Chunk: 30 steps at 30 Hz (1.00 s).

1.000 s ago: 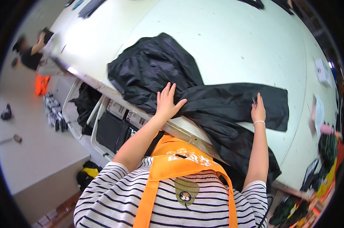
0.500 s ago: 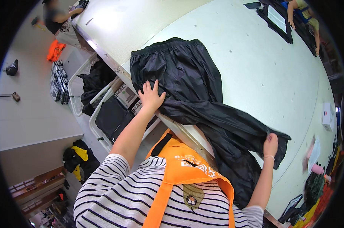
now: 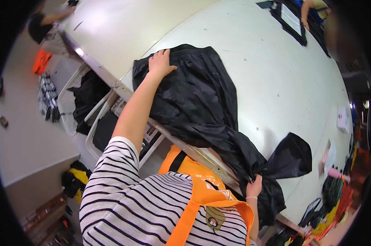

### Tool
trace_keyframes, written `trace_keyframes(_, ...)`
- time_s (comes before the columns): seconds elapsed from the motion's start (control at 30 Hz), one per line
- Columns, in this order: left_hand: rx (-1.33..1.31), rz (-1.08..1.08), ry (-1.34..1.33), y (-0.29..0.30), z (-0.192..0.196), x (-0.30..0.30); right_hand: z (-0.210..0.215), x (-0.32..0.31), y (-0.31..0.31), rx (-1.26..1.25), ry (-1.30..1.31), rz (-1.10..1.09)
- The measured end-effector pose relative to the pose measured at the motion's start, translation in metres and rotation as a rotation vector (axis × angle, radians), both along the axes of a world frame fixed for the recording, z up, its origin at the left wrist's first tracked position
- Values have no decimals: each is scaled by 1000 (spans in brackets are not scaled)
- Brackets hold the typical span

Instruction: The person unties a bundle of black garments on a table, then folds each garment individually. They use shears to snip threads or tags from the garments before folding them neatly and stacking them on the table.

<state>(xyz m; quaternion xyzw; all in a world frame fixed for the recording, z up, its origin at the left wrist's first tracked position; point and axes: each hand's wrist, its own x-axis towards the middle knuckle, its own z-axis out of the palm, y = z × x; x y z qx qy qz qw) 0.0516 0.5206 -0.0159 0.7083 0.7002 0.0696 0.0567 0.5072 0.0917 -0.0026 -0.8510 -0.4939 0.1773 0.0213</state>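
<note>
A pair of shiny black trousers (image 3: pixel 193 90) lies on the white table, its gathered elastic waistband on the far side and its legs trailing toward the near right. My left hand (image 3: pixel 160 65) rests on the cloth at the left part of the waistband, fingers laid out and thumb apart. Bunched cloth of a trouser leg is gripped in my right hand (image 3: pixel 254 187) by the table's near edge. Beyond that grip the leg's end (image 3: pixel 290 158) flares up and to the right. Some of the lower leg cloth hangs over the edge.
The table's metal edge (image 3: pixel 95 69) runs diagonally in front of me. Below it stand white-framed baskets (image 3: pixel 66 102) with black garments. A co-worker's hand (image 3: pixel 304 23) is at black items at the far right. A white box (image 3: pixel 343 119) and a pink spool (image 3: pixel 335 173) are on the right.
My left hand has slid up the trousers to the waistband. My right hand has drawn the leg cloth toward me and left, bunching it, and the leg's end has flipped upward.
</note>
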Motion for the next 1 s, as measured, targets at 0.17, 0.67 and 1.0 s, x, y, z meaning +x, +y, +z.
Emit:
trace_keyframes(0.17, 47, -64, -15, 13, -34, 22, 18, 53, 38, 24, -293, 91)
trace_keyframes(0.67, -39, 470, 285, 7, -53, -56, 35, 123, 55, -45, -316, 24)
trace_keyframes(1.0, -172, 617, 303, 11, -74, -94, 56, 62, -104, -148, 11, 44)
